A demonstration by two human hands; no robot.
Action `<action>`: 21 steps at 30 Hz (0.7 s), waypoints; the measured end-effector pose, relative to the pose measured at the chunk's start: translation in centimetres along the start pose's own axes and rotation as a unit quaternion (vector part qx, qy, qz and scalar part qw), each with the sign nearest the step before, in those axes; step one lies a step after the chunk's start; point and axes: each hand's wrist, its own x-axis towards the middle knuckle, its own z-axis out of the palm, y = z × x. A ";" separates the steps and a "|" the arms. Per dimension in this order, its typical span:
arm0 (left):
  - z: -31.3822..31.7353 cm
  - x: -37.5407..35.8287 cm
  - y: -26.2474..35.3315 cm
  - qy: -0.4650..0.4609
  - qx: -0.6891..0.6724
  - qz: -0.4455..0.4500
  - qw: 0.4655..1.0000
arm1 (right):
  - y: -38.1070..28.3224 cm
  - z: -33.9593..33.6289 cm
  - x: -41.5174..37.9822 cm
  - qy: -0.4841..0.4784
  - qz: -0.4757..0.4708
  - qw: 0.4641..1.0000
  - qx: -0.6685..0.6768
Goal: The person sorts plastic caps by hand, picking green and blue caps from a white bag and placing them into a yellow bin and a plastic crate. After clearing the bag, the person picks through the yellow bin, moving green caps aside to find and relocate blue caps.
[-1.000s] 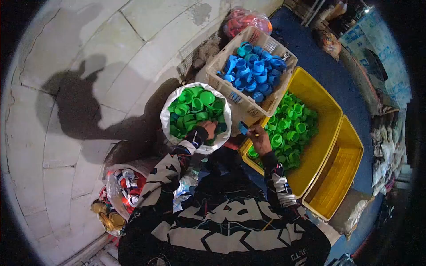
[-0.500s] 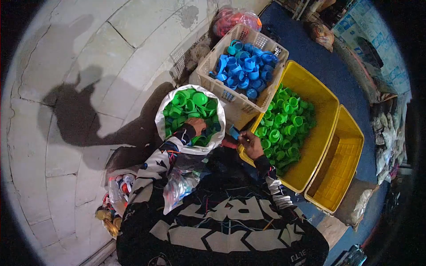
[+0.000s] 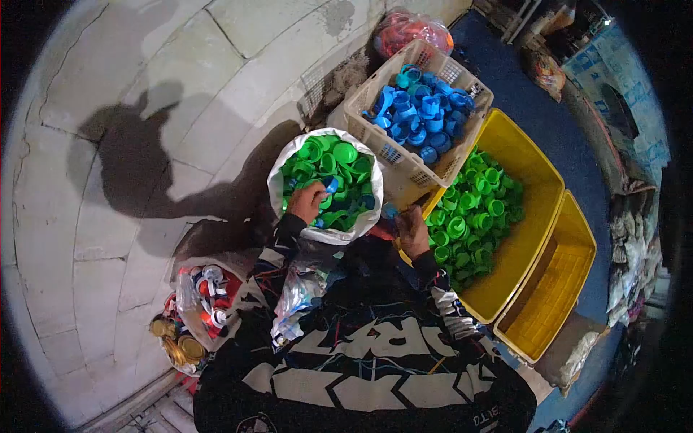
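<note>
Left hand (image 3: pixel 307 201) pinches a blue cap (image 3: pixel 330 185) inside the white sack (image 3: pixel 276 189) of green caps; right hand (image 3: pixel 413 227) grips something blue. Beyond: basket (image 3: pixel 362 108) of blue caps, yellow bin (image 3: pixel 535 189). No legible writing.

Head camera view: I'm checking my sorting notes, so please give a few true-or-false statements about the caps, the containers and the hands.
1. The left hand is in the white sack of green plastic caps. True.
2. The beige lattice plastic basket holds red caps. False: it holds blue plastic caps.
3. The large yellow plastic tub holds green caps. True.
4. The smaller yellow plastic crate is full of caps. False: no caps show in it.
5. The right hand rests inside the beige basket. False: it is at the near rim of the large yellow tub.
</note>
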 end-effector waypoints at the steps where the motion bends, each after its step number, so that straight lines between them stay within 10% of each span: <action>1: -0.4 -0.4 0.3 0.047 -0.001 -0.004 0.999 | -0.3 0.4 0.4 -0.021 -0.055 0.997 -0.048; 7: -2.1 -3.9 1.9 0.214 -0.087 -0.089 0.969 | 3.0 4.7 5.4 -0.177 -0.243 0.869 -0.392; 16: -0.7 -7.9 2.7 0.233 -0.048 -0.155 0.959 | 4.1 9.2 8.5 -0.305 -0.266 0.737 -0.542; 21: -1.3 -7.5 4.5 0.260 -0.170 -0.209 0.927 | 7.4 8.9 9.6 -0.243 -0.264 0.830 -0.428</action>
